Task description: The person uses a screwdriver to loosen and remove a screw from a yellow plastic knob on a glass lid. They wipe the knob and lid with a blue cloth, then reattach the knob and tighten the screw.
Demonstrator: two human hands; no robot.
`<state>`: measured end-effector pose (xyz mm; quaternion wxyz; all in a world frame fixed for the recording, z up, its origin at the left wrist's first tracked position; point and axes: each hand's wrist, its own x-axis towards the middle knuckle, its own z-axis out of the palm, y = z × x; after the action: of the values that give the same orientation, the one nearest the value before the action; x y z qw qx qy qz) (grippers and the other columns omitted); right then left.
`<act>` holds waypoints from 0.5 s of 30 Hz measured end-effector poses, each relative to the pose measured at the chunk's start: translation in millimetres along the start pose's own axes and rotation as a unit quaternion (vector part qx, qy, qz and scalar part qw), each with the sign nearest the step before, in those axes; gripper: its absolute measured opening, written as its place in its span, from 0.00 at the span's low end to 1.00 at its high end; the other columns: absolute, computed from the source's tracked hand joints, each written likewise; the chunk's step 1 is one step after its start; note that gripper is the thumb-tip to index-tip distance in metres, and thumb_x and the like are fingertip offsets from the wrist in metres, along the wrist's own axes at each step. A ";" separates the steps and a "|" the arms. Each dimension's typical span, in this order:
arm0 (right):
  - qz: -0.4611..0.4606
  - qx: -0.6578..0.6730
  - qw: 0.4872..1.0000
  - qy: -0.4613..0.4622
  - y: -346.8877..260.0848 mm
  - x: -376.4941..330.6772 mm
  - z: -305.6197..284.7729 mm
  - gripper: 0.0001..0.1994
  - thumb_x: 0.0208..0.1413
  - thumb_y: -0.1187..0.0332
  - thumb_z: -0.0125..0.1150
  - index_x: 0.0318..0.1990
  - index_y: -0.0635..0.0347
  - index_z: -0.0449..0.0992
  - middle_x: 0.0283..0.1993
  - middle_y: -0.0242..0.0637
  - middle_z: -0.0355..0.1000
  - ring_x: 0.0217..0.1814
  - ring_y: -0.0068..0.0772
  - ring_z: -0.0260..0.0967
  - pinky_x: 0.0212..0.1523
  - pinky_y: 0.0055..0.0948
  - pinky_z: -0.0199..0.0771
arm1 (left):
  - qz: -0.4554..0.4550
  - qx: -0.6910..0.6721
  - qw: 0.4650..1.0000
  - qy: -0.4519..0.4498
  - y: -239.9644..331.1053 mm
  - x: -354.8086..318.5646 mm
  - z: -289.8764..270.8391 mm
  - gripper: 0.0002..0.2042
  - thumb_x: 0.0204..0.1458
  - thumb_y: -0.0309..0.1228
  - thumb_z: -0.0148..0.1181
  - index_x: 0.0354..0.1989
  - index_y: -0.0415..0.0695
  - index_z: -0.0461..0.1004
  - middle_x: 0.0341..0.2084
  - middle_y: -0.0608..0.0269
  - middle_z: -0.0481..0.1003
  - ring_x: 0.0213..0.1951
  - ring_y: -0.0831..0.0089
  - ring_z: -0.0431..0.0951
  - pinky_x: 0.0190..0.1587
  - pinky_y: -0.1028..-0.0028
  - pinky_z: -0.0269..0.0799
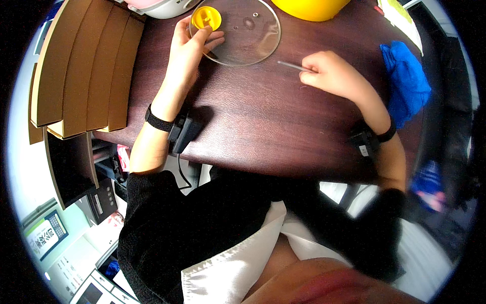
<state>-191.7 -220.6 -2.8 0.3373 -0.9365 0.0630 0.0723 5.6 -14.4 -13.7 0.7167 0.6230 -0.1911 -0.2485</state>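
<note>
A round yellow knob-like piece [212, 15] with a raised centre is held in my left hand [188, 48], thumb against its near edge. It overlaps the left rim of a clear glass lid [243, 48] on the dark table. My left fingertips show beside that rim; whether they lie over or under the glass I cannot tell. A small light ring-shaped part [255, 14] shows within the lid's outline. Closer to me and to the right, my right hand [329, 73] is closed around a thin grey metal rod [291, 65] pointing left toward the lid. Its other end is hidden in my fist.
Brown cardboard [91, 66] stands along the table's left side. At the far edge are a pink and white appliance [164, 9] and a yellow container [311, 7]. A crumpled blue cloth [407, 83] lies at the right. Black devices are strapped to both wrists.
</note>
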 end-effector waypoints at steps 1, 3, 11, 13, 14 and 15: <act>0.043 0.047 0.998 -0.019 -0.7 -0.3 -1.6 0.14 0.49 0.63 0.57 0.21 0.66 0.71 0.15 0.43 0.66 0.14 0.33 0.64 0.18 0.33 0.63 | 0.000 0.007 1.000 -0.001 -2.6 1.9 -1.4 0.19 0.58 0.21 0.46 0.57 0.33 0.56 0.48 0.46 0.68 0.44 0.56 0.77 0.49 0.61 0.77; 0.126 0.138 0.981 -0.057 -6.2 -0.6 -9.4 0.14 0.51 0.64 0.55 0.21 0.65 0.70 0.12 0.36 0.62 0.11 0.25 0.60 0.13 0.29 0.58 | -0.010 0.032 0.999 -0.005 -2.5 3.2 -3.4 0.19 0.59 0.23 0.47 0.58 0.34 0.56 0.48 0.47 0.69 0.43 0.58 0.78 0.47 0.62 0.77; 0.149 0.335 0.922 -0.121 12.3 2.7 -17.1 0.08 0.58 0.69 0.48 0.28 0.62 0.67 0.12 0.23 0.55 0.08 0.12 0.49 0.09 0.16 0.48 | -0.027 0.186 0.980 -0.058 7.7 7.3 -16.0 0.19 0.59 0.30 0.52 0.56 0.36 0.60 0.43 0.53 0.71 0.37 0.69 0.77 0.39 0.70 0.79; 0.151 0.343 0.920 -0.117 10.3 2.4 -17.1 0.08 0.58 0.69 0.48 0.29 0.63 0.67 0.13 0.22 0.55 0.08 0.12 0.49 0.08 0.16 0.48 | -0.014 0.274 0.960 -0.050 12.0 7.7 -19.5 0.20 0.58 0.32 0.54 0.55 0.35 0.62 0.41 0.55 0.73 0.35 0.72 0.76 0.35 0.73 0.78; 0.152 0.347 0.918 -0.115 9.6 2.2 -17.1 0.08 0.58 0.68 0.48 0.30 0.63 0.67 0.13 0.22 0.54 0.08 0.12 0.49 0.08 0.15 0.47 | -0.008 0.317 0.947 -0.045 13.5 7.9 -20.5 0.20 0.58 0.33 0.55 0.55 0.35 0.62 0.40 0.56 0.73 0.34 0.74 0.76 0.33 0.75 0.77; 0.148 0.350 0.918 -0.117 10.2 2.4 -16.9 0.08 0.59 0.68 0.48 0.30 0.63 0.67 0.13 0.22 0.54 0.08 0.11 0.49 0.08 0.15 0.47 | 0.001 0.316 0.948 -0.046 14.4 7.2 -20.9 0.20 0.58 0.34 0.55 0.54 0.35 0.64 0.38 0.56 0.73 0.33 0.75 0.76 0.31 0.76 0.76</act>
<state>-189.5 -239.4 3.3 0.6338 -0.7236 0.1821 0.2038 25.3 -0.6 -2.9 0.4742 0.8050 -0.2931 -0.2028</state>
